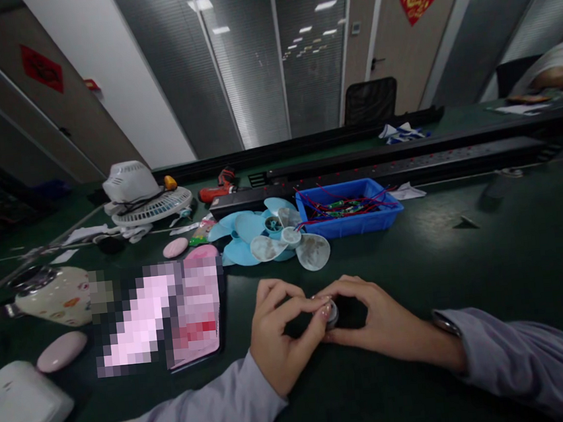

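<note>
Between my two hands, just above the dark green table, is a small round grey part [331, 313], mostly covered by fingers. My left hand [287, 326] pinches at its left side with thumb and forefinger. From the right, the thumb and fingertips of my right hand [378, 314] close round the same part. Its exact kind does not show. Beyond my hands lie fan blades: a grey set [314, 251] and pale blue sets [239, 249], overlapping one another. A blue plastic bin [357, 223] with green circuit boards and red and blue wires stands behind them.
Left of my hands are a pink-cased phone [196, 312], a floral jar [56, 299], a pink oval object [62, 351] and a white box [17, 415] with a cable. Farther back are a white fan [151, 203], a red drill [217, 189] and long black rails [406, 162]. A person [556, 68] sits far right.
</note>
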The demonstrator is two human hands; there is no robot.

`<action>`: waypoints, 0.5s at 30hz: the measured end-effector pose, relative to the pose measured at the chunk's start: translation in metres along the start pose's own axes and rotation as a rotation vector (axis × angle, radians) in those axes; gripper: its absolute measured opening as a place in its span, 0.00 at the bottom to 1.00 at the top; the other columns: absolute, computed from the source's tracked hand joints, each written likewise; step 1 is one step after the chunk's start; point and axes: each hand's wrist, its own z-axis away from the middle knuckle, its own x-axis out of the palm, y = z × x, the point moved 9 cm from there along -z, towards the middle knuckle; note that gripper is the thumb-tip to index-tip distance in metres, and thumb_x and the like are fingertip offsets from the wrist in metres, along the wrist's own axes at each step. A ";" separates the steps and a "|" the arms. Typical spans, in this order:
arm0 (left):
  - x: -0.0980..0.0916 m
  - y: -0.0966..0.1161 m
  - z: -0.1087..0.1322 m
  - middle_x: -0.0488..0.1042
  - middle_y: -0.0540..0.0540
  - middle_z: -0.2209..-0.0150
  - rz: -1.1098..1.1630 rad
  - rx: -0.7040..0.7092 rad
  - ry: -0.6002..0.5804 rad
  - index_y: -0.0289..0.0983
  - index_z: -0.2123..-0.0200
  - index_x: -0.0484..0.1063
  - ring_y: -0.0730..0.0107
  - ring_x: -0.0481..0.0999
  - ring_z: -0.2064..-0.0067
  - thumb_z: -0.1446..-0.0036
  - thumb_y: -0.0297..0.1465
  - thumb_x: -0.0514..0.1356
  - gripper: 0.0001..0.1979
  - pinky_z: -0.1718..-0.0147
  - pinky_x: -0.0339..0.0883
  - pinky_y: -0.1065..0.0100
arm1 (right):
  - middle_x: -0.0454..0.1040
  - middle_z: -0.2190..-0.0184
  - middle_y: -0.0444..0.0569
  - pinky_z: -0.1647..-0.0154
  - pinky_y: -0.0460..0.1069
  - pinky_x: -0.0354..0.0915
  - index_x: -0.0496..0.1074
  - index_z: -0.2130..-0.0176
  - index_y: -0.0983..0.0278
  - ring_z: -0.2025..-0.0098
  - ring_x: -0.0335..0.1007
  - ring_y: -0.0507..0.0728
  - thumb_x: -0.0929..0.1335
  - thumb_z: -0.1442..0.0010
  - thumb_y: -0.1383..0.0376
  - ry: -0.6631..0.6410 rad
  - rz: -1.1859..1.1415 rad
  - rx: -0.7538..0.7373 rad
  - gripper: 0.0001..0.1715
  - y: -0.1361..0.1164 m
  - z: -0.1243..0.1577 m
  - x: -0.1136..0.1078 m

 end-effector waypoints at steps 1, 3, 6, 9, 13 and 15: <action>0.000 0.000 0.000 0.72 0.48 0.71 0.008 -0.004 0.001 0.42 0.67 0.78 0.66 0.66 0.63 0.45 0.29 0.63 0.04 0.63 0.61 0.63 | 0.77 0.59 0.47 0.55 0.55 0.64 0.73 0.57 0.60 0.57 0.70 0.58 0.75 0.48 0.62 0.002 0.002 0.002 0.17 0.000 0.000 0.000; 0.001 0.000 0.000 0.72 0.48 0.72 0.029 -0.021 0.000 0.41 0.67 0.78 0.66 0.67 0.64 0.45 0.29 0.63 0.03 0.63 0.62 0.64 | 0.77 0.59 0.46 0.55 0.54 0.64 0.73 0.57 0.60 0.57 0.70 0.58 0.75 0.48 0.61 0.003 0.005 0.002 0.17 0.001 0.000 0.000; -0.002 -0.001 0.001 0.72 0.50 0.73 0.073 -0.043 0.022 0.40 0.66 0.76 0.67 0.67 0.65 0.44 0.28 0.62 0.03 0.64 0.61 0.65 | 0.76 0.60 0.46 0.56 0.54 0.64 0.73 0.57 0.59 0.57 0.70 0.58 0.75 0.48 0.60 -0.011 0.020 0.007 0.18 0.003 0.000 0.002; -0.013 -0.008 0.003 0.72 0.50 0.73 0.063 -0.069 0.104 0.41 0.64 0.75 0.67 0.68 0.64 0.41 0.29 0.60 0.04 0.63 0.61 0.64 | 0.76 0.59 0.45 0.55 0.54 0.64 0.73 0.56 0.59 0.57 0.69 0.58 0.75 0.49 0.59 -0.024 0.034 0.022 0.20 0.005 0.001 0.003; -0.013 -0.034 0.009 0.72 0.49 0.72 -0.064 -0.192 0.002 0.42 0.63 0.77 0.64 0.68 0.64 0.41 0.33 0.60 0.06 0.63 0.60 0.63 | 0.76 0.57 0.43 0.53 0.54 0.63 0.73 0.55 0.56 0.55 0.69 0.58 0.75 0.49 0.57 -0.039 0.036 0.066 0.21 0.006 0.002 0.002; -0.003 -0.047 0.013 0.73 0.48 0.71 -0.148 -0.255 -0.153 0.45 0.64 0.79 0.63 0.68 0.64 0.42 0.35 0.61 0.06 0.64 0.59 0.62 | 0.75 0.57 0.43 0.53 0.54 0.64 0.72 0.54 0.55 0.54 0.69 0.57 0.75 0.49 0.57 -0.042 0.036 0.079 0.22 0.007 0.002 0.002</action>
